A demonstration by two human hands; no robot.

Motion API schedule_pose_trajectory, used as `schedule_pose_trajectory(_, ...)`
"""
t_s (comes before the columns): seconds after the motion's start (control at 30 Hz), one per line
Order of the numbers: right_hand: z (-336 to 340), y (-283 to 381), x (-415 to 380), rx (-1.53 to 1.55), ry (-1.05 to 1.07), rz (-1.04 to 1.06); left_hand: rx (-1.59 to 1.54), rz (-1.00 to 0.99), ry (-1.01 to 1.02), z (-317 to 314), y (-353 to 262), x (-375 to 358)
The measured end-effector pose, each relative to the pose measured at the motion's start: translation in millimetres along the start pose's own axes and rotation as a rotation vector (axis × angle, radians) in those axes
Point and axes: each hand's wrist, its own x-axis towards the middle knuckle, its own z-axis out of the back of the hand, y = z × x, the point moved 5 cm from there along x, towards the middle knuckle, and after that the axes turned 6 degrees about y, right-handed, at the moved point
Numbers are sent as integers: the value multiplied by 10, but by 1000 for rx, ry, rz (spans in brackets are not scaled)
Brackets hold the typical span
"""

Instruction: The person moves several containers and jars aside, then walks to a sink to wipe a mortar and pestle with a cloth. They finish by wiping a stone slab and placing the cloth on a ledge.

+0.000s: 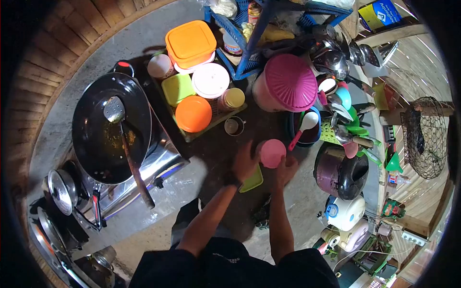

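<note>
1. While the left hand and right hand pinch the round pink container between them, apparently steadying it, it sits mid-scene beyond the flat green piece.
2. Left, the wooden-handled spatula leans over the glossy black pan's rim, likely for reach.
3. Far, smooth plastic tubs share a tray.

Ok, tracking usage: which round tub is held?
The small pink one, between left hand and right hand; the magenta-lidded tub and round orange-lidded tub stand untouched.

From here I see brown planks along the left, a pale slatted wall on the right, wooden beams crossing it, bright light across the grey bench
</note>
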Motion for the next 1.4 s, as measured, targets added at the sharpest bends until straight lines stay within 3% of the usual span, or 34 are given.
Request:
schedule_pose_trajectory(0.07, -59, -261, 126, 210, 160, -113, -26, 216, 474, -231, -174, 213)
schedule_pose_trajectory(0.13, -257, -370, 52, 561, 455, -219, -77, 223, 365, -432, -48, 185)
schedule_pose_trajectory(0.23, -218, 204, -9, 678, 500, -174, -192, 193, 131, -73, -138, 145)
schedule_pose_trajectory(0.4, -240, 1521, -409, 638, 615, 81, -357, 116, -243, 922, -370, -38)
schedule_pose_trajectory(0.53, -864, 2234, -635, 540, 751, 220, -223, 75, -531, 1769, -303, 88)
schedule_pose_trajectory(0.57, -1131, 2338, -689, 760, 747, 266, -350, 103, -547, 1825, -127, 158)
schedule_pose_trajectory(0.6, -1360, 2375, -677, 711, 773, 368, -477, 130, -560, 1865, 65, 229)
schedule_pose_trajectory(0.67, -1743, 2312, -665, 431, 761, 281, -408, 108, -554, 1924, 323, 350)
schedule_pose_trajectory(0.77, -1775, 2240, -636, 649, 803, 274, -270, 129, -615, 1983, 263, 280)
schedule_pose_trajectory(0.8, -1598, 2164, -606, 533, 726, 301, -221, 153, -637, 1939, 217, 177)
schedule_pose_trajectory(0.87, -1048, 2072, -513, 307, 564, 369, -379, 174, -514, 1808, 74, -85)
schedule_pose_trajectory(0.9, -827, 1887, -475, 287, 540, 295, -445, 152, -518, 1645, -69, -307)
schedule_pose_trajectory(0.97, -460, 1280, -432, 209, 467, 207, -463, 373, -293, 1016, 211, -806)
schedule_pose_trajectory(1.0, -378, 847, -408, 148, 422, 191, -222, 318, -260, 649, 459, -1041)
schedule_pose_trajectory(1.07, -212, 306, -526, 240, 679, -44, -90, 312, -144, 227, 548, -1308)
schedule_pose_trajectory(1.13, -225, -383, -605, 32, 906, -203, -264, 450, 41, 139, 433, -1339)
schedule_pose_trajectory(1.2, -150, -115, -793, 149, 896, -159, -400, 625, 242, 136, 286, -1383)
schedule_pose_trajectory(1.3, -23, 467, -782, 202, 847, -60, -489, 580, 57, 502, -66, -1280)
schedule_pose_trajectory(1.4, 108, 1521, -697, 255, 756, 162, -223, 62, -235, 1198, -677, -817)
